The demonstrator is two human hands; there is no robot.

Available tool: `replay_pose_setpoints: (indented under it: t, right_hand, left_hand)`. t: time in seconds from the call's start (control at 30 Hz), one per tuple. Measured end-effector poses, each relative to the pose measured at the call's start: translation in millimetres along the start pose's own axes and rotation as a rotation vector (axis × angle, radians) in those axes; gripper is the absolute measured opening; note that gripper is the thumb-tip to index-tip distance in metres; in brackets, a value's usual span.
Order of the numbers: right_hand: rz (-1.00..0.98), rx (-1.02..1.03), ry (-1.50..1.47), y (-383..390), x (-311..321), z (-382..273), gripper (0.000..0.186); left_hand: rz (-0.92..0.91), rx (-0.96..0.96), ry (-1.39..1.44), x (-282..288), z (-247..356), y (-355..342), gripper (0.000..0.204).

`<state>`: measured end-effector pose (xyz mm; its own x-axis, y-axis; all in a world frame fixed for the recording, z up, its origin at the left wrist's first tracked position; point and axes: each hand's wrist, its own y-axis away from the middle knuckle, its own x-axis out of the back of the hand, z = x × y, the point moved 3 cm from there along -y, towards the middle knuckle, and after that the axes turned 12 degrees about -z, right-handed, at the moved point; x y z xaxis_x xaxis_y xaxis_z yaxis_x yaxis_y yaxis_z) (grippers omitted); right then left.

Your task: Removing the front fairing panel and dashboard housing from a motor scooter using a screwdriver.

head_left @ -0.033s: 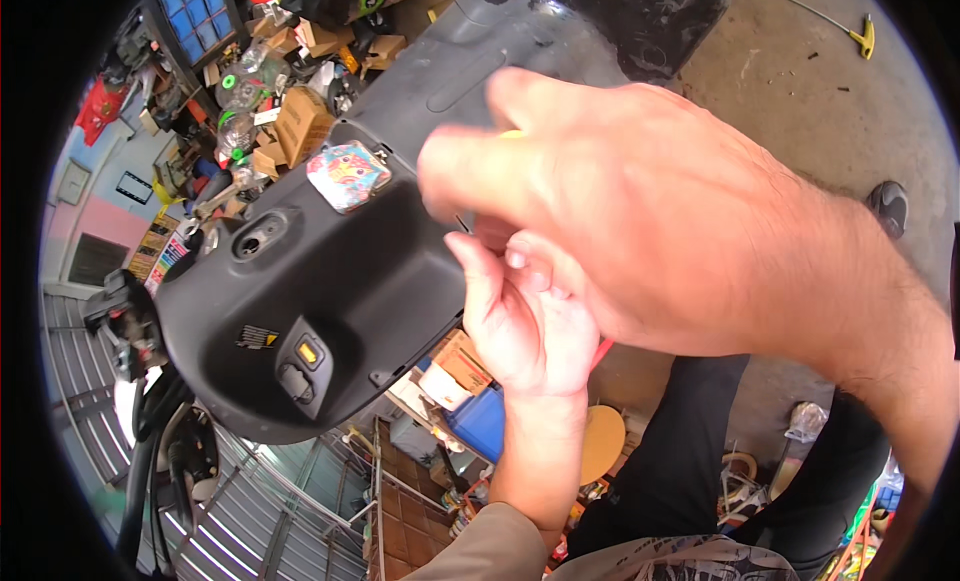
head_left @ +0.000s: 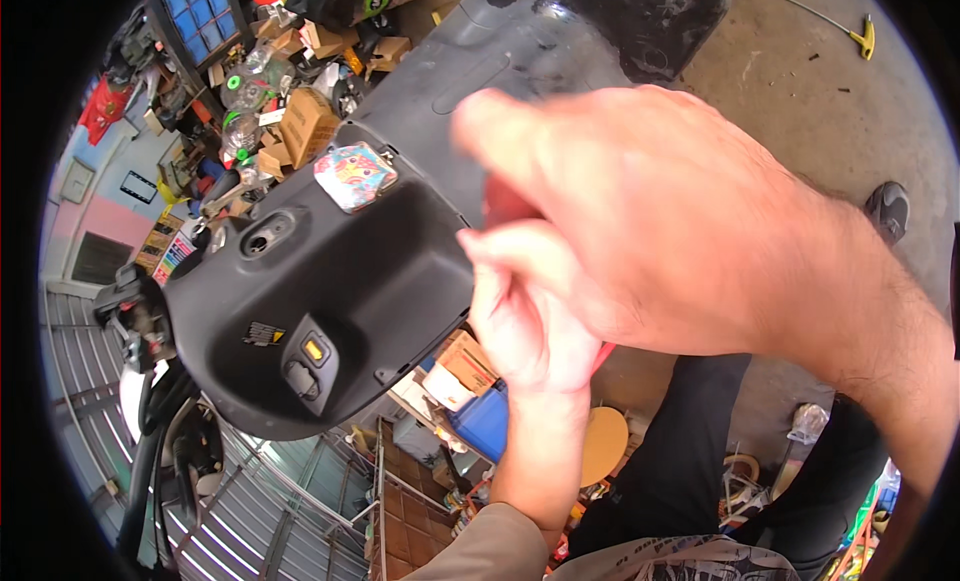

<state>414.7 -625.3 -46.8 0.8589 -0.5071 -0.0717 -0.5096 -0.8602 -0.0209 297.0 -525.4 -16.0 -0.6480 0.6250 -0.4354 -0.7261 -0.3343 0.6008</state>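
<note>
Fingers of your right hand [head_left: 650, 221] blurred, drawn in over your left hand [head_left: 530, 331] — whether they pinched anything, you could not tell. Your left fingers appeared more closed toward the thumb than a moment before; contents hidden. Judged: close two-handed work. The black moulded panel [head_left: 350, 271] lay just left — patterned pouch [head_left: 355, 178] on its upper edge.

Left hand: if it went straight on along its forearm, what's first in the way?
The right hand, crossing just ahead of the left hand and overlapping it in the picture. Beyond lies the dark panel. Depth is unclear, so I can't tell whether the hands touch.
</note>
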Motion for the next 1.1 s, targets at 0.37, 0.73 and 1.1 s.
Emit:
replay_pose_setpoints:
  t: [0.37,0.73,1.1]
  right_hand:
    - [-0.231,-0.316,-0.086,5.9,-2.5,-1.7,0.017]
    - [-0.032,0.099,-0.054,-3.8,-6.2,-5.1,0.019]
    - [0.045,0.256,-0.058,5.5,-5.4,-6.9,0.013]
  left_hand:
    - [0.177,0.005,0.0,-0.4,-5.9,9.9,0.042]
    - [0.113,0.026,0.056,-4.9,6.3,7.9,0.042]
    - [0.032,0.069,0.084,-5.9,6.6,8.3,0.023]
